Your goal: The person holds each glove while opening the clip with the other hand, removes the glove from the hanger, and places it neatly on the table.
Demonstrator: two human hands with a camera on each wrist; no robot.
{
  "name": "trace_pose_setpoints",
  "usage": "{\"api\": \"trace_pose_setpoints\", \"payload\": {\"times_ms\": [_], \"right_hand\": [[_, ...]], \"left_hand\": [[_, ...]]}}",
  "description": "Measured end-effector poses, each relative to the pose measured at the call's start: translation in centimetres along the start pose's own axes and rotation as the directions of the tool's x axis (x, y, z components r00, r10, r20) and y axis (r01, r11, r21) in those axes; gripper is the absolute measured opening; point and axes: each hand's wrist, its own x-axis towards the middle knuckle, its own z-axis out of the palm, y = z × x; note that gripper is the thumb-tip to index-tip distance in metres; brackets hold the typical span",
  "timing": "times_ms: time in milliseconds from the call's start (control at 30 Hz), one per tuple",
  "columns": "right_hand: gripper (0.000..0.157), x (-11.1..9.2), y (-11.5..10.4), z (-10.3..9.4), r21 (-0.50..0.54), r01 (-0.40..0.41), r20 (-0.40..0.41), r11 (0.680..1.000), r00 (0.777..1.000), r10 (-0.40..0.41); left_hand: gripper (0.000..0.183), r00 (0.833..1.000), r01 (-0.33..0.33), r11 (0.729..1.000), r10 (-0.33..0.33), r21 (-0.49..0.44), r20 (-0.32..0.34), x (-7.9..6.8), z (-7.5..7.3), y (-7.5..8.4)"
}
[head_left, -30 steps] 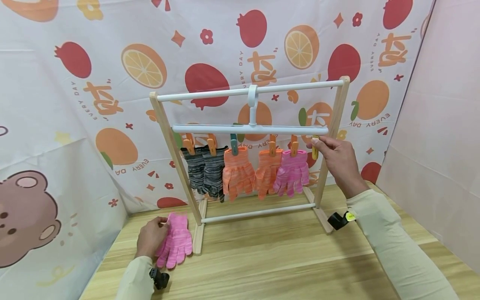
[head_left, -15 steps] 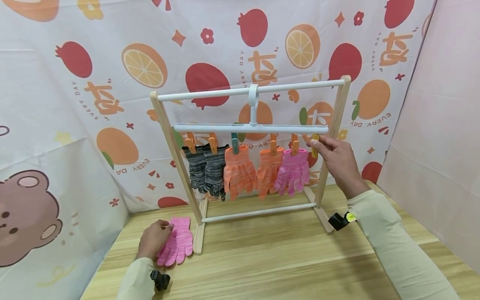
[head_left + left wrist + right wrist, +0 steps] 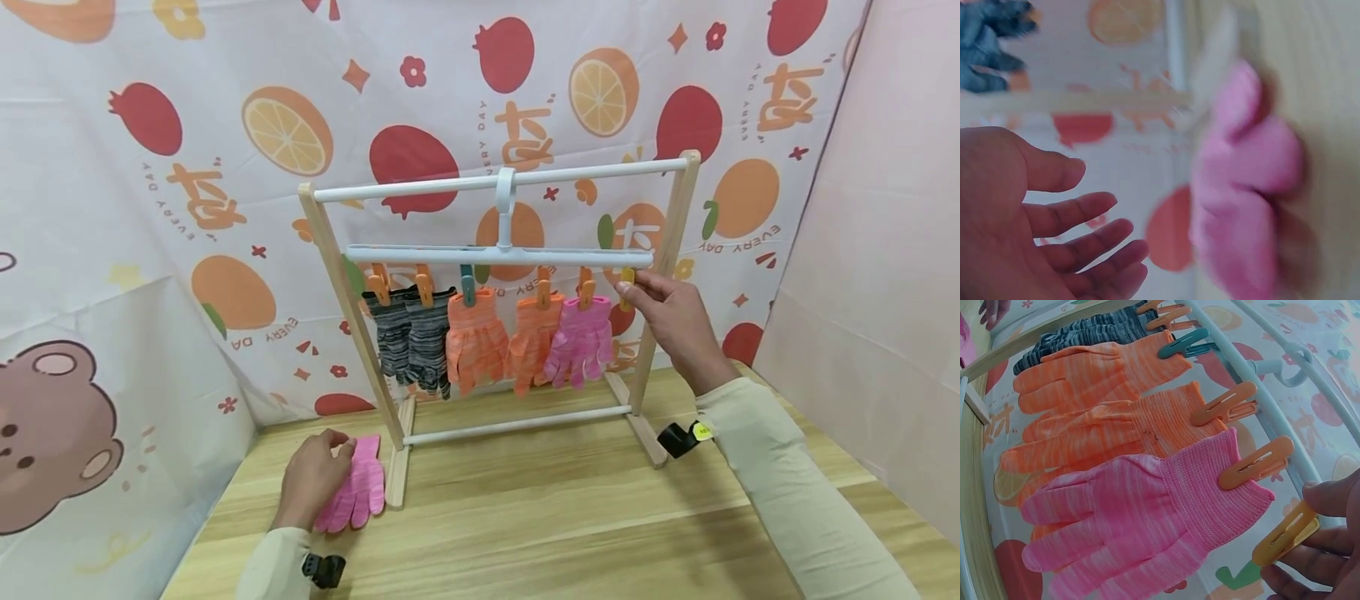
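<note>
At the hanger's right end my right hand pinches a yellow clothespin between thumb and fingers. Beside it a pink glove hangs by its cuff from an orange clothespin. Further left on the white hanger are two orange glove pieces and black-grey gloves, each clipped. My left hand hovers over a pink glove lying on the table and hides part of it. In the left wrist view its fingers are spread loosely, apart from that pink glove.
The hanger hooks over the top bar of a wooden-sided rack. The rack's left foot stands close to the pink glove on the wooden table. A fruit-print cloth hangs behind.
My left hand has let go of the pink glove's cuff and risen slightly to the right; the cuff lies flat. The right hand has shifted slightly left with the yellow clothespin; the hanger sways a little.
</note>
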Motion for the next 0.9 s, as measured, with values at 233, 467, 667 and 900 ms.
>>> {"api": "trace_pose_setpoints", "payload": {"times_ms": [233,467,667,900], "right_hand": [[0.056,0.0,0.0,-0.4,0.003,-0.010,-0.009,1.000,1.000,0.011],[0.054,-0.1,0.0,-0.4,-0.051,-0.066,0.010,0.997,0.998,0.067],[0.054,-0.1,0.2,-0.3,-0.034,-0.082,-0.014,0.996,0.997,0.082],[0.061,-0.3,0.5,-0.1,-0.014,-0.144,-0.052,0.989,0.988,0.143]], "left_hand": [[0.027,0.993,-0.120,0.990,0.120,-0.073,-0.009,-2.2,-0.5,5.3],[0.019,0.975,-0.222,0.964,0.224,-0.145,0.000,-3.7,-0.1,9.9],[0.016,0.937,-0.343,0.917,0.348,-0.201,-0.013,-4.1,0.5,13.8],[0.016,0.880,-0.466,0.849,0.475,-0.249,-0.029,-4.1,1.5,18.0]]}}
